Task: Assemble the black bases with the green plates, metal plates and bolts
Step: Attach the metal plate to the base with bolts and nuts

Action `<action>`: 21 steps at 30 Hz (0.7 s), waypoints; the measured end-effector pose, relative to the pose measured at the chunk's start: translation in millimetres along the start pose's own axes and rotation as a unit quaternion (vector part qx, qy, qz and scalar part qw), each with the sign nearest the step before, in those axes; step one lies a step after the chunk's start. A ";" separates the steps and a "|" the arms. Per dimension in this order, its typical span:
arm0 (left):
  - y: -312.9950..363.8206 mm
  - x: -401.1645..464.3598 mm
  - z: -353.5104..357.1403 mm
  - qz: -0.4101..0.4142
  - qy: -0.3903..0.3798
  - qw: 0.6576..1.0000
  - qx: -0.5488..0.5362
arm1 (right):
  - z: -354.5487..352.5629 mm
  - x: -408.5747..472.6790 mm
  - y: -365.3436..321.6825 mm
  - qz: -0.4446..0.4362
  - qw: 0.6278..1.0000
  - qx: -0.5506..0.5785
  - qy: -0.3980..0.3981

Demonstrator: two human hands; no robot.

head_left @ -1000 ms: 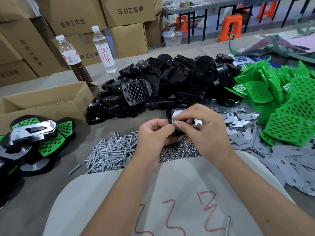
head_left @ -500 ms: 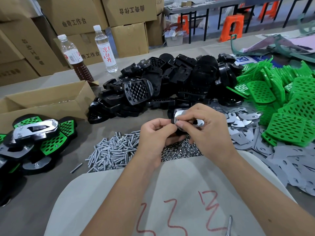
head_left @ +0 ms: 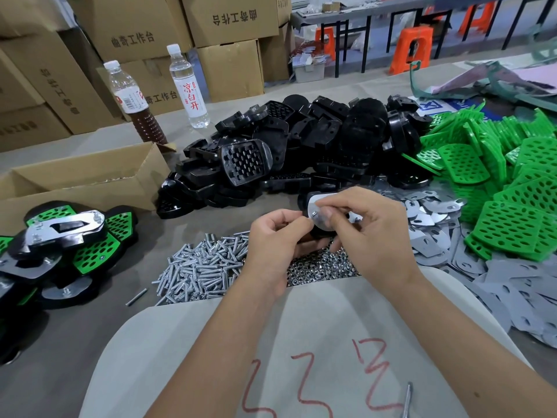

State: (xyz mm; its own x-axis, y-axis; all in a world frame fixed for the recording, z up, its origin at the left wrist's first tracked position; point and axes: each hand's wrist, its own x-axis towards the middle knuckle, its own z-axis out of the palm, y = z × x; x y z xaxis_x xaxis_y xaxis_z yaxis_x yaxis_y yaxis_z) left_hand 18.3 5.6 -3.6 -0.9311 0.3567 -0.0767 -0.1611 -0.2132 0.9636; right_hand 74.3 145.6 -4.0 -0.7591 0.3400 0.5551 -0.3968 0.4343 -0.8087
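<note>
Both hands are up at the middle of the frame working on one piece: the left hand (head_left: 278, 236) has its fingers curled around the near side of a black base (head_left: 304, 200), and the right hand (head_left: 372, 233) comes in from the right with thumb and fingers pinching at the metal plate (head_left: 316, 206) sitting on top of that base, right by a small bolt (head_left: 314, 214) end poking up through it. Can't really tell whether the right fingers are on a nut or on the plate itself, too blurry. Just below the hands there's a pile of loose bolts (head_left: 199, 270) at lower center-left and a heap of tiny nuts (head_left: 319, 267) touching it on its right. The big pile of black bases (head_left: 301, 146) fills the upper middle, the green plates (head_left: 506, 182) are stacked along the right edge, and flat grey metal plates (head_left: 482, 267) spread out at right, below the green ones. Finished assemblies (head_left: 66, 236) sit at the left edge, next to an open cardboard box (head_left: 84, 182). Two bottles (head_left: 187, 86) stand at upper left in front of stacked cartons.
</note>
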 end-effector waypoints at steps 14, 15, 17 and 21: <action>-2.3 0.5 0.7 0.015 -0.012 1.000 -0.001 | 3.5 0.5 -5.9 -0.004 0.999 -0.027 -0.028; -2.5 0.7 0.9 0.015 -0.009 1.000 -0.002 | 3.3 0.5 -6.3 -0.017 0.998 -0.043 -0.033; -2.4 0.7 1.8 0.015 0.002 1.000 0.001 | 2.7 0.3 -6.7 -0.041 0.996 -0.071 -0.043; -3.0 1.1 2.5 0.014 0.008 1.000 -0.007 | 3.1 -0.6 -7.6 -0.062 0.994 -0.080 -0.042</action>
State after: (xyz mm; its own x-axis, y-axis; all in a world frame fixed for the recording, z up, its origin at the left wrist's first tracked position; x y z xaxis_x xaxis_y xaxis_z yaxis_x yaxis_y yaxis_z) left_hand 18.5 8.9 -5.9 -0.9405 0.3353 -0.0550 -0.1401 -0.2352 0.9618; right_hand 76.2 139.5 1.2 -0.7530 0.2079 0.6243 -0.4079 0.5970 -0.6908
